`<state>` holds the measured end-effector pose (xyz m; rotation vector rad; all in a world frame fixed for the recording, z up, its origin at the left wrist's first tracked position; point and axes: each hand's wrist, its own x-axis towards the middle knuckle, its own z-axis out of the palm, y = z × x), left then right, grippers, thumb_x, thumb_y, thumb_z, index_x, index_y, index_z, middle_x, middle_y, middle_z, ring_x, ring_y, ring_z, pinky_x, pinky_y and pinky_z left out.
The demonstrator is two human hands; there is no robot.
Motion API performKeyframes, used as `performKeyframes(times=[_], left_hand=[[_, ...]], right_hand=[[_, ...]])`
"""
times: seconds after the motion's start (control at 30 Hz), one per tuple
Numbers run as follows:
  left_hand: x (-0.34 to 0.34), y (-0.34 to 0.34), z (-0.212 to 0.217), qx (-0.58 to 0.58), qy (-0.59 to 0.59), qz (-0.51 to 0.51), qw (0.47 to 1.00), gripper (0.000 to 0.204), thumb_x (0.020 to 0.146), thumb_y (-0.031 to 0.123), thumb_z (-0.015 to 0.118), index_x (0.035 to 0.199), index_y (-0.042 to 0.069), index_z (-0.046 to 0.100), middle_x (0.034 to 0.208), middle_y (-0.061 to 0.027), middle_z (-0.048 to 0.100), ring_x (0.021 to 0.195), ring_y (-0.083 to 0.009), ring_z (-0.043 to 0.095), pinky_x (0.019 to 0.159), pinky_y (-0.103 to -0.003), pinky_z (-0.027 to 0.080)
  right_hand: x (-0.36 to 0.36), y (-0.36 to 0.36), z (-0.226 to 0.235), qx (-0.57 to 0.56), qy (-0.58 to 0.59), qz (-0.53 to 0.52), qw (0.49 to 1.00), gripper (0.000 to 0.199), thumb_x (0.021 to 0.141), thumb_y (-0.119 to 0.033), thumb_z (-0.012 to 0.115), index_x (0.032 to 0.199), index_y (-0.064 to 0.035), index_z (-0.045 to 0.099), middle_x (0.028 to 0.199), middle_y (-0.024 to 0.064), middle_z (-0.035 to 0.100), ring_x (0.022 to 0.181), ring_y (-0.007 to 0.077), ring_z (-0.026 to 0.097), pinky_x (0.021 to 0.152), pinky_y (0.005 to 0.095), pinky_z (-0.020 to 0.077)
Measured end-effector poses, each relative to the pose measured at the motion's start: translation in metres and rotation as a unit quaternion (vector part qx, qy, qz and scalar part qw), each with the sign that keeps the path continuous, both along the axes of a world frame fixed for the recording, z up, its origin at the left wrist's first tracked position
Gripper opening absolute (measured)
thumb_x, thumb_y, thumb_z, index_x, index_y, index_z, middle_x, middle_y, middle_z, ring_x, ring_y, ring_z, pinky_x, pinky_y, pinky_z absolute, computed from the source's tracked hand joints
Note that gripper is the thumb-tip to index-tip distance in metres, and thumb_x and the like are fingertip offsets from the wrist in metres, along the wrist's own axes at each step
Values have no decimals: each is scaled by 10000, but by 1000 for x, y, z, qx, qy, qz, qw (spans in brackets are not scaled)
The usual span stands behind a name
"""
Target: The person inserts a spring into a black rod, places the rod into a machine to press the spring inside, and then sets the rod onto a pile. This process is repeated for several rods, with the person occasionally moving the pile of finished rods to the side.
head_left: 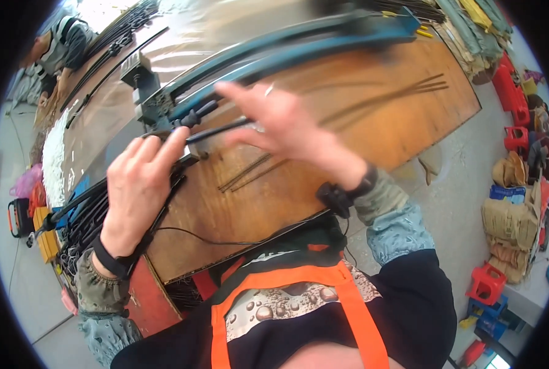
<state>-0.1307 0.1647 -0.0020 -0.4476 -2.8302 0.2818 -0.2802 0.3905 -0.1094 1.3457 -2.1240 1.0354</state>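
Note:
My left hand (140, 184) is closed over a black rod (75, 202) beside a small metal clamp block (189, 155). The rod comes out from under it at the lower left; what lies beneath the fingers is partly hidden. My right hand (280, 123), blurred by motion, has its thumb and forefinger spread apart. Between them and the clamp block shows a dark rod end (219, 129); I see no grip on it. Just beyond my left fingertips is a black ribbed fitting (196, 115) at the end of a long blue metal frame (274, 61).
A wooden tabletop (410, 123) carries several thin rods (397, 97). A bundle of black rods (90, 224) lies left of my left hand. A thin cable (194, 234) crosses the near edge. Another person (68, 43) is at the far left. Red stools (487, 284) stand at right.

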Motion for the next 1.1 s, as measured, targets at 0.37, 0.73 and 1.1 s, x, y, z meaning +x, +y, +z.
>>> performKeyframes(times=[0.37,0.73,1.1], left_hand=[[39,-22,-5,79,58,71,993,335,841,92,663,1173,130,635,726,-65,509,685,-228,550,580,-363,448],[68,-36,-14,117,-38,118,985,307,856,83,656,1161,106,631,721,-87,534,661,-252,576,574,-371,457],[80,-25,-23,164,-94,126,974,272,873,84,629,1134,76,552,785,-139,611,701,-332,615,578,-413,468]], right_hand=[[5,-8,-4,-129,-115,51,984,219,918,-246,649,1016,-65,723,767,71,680,705,169,630,608,308,493],[18,-30,-2,-121,-96,108,982,199,900,-240,674,881,-45,710,744,58,656,698,168,589,649,291,474],[36,-22,-4,-116,-187,139,966,139,875,-178,711,893,-43,686,780,46,624,732,125,539,674,273,440]])
